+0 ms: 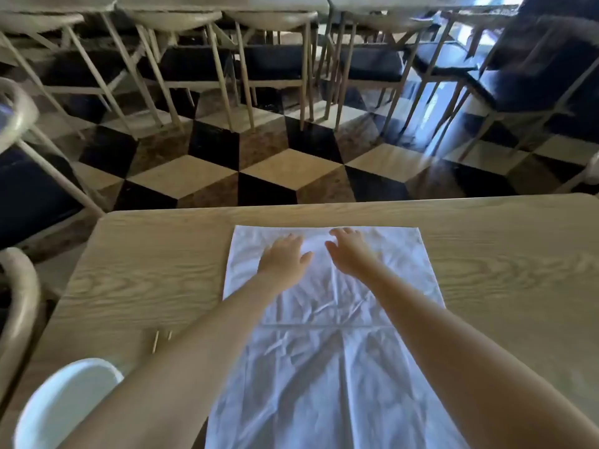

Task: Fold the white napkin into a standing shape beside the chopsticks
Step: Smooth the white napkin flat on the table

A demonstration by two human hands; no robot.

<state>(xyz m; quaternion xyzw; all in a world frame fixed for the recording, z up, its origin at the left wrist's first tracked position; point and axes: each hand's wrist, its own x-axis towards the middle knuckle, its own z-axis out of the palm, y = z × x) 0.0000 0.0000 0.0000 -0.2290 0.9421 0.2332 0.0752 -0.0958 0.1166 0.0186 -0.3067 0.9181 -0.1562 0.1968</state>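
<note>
Napkin: the white napkin lay spread flat on the wooden table, running from the near edge of the view toward the far edge of the table. It was not yet folded into a standing shape.
Napkin surface: it was creased and wrinkled, with one crease line running across its middle and another running lengthwise down its centre.
Left hand: the left hand rested palm down on the far part of the napkin, fingers extended and slightly spread, gripping nothing.
Right hand: the right hand rested palm down just beside the left hand, on the same far part of the napkin, fingers extended and loosely apart, gripping nothing.
Forearms: both bare forearms reached forward over the napkin's near half.
Chopsticks: the chopsticks lay on the table to the left of the napkin, mostly hidden behind the left forearm; only two short ends showed.
Plate: a white plate sat at the near left corner of the table, near the chopsticks.
Surroundings: pale-framed chairs with dark seats stood beyond the table on a chequered floor.
</note>
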